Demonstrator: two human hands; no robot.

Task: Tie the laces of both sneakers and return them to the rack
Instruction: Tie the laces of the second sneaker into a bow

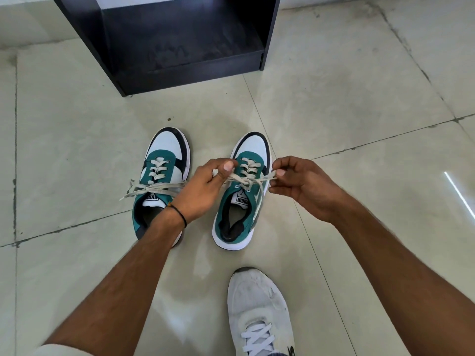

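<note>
Two green, white and black sneakers stand side by side on the tiled floor, toes pointing away from me. The left sneaker (162, 173) has its grey laces in a bow with loose ends lying out to the left. Over the right sneaker (244, 196), my left hand (205, 186) pinches one end of its lace (248, 179) on the left side. My right hand (298, 183) pinches the other end on the right side. The lace is stretched taut across the tongue between both hands.
A black rack (180, 42) with an open bottom shelf stands on the floor beyond the sneakers. My own foot in a white shoe (259, 312) rests on the floor close in front of me. Pale tiles (359, 98) stretch all around.
</note>
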